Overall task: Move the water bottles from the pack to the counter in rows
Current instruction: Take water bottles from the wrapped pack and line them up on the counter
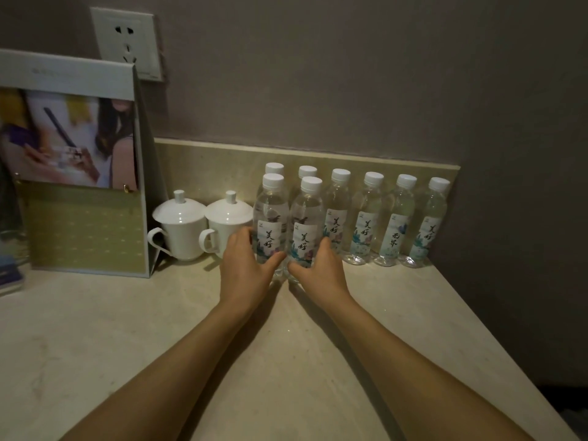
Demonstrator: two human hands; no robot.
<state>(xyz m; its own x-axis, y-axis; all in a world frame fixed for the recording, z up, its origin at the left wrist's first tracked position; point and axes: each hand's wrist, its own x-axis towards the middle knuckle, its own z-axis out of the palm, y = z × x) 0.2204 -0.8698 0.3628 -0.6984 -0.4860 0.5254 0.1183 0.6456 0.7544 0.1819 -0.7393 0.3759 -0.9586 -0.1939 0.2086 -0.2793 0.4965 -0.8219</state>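
Note:
Several clear water bottles with white caps stand in a back row (369, 218) along the low backsplash of the beige counter (286, 361). In front of the row's left end stand two more bottles. My left hand (245, 268) is wrapped around the lower part of the front left bottle (270, 224). Right beside it, my right hand (321, 268) grips the base of the front right bottle (305, 227). Both bottles stand upright on the counter. No pack is in view.
Two white lidded cups (181, 230) (227, 224) stand just left of the bottles. A framed card stand (76, 173) occupies the left, with a wall socket (127, 39) above. The counter's right edge (496, 345) runs diagonally toward me.

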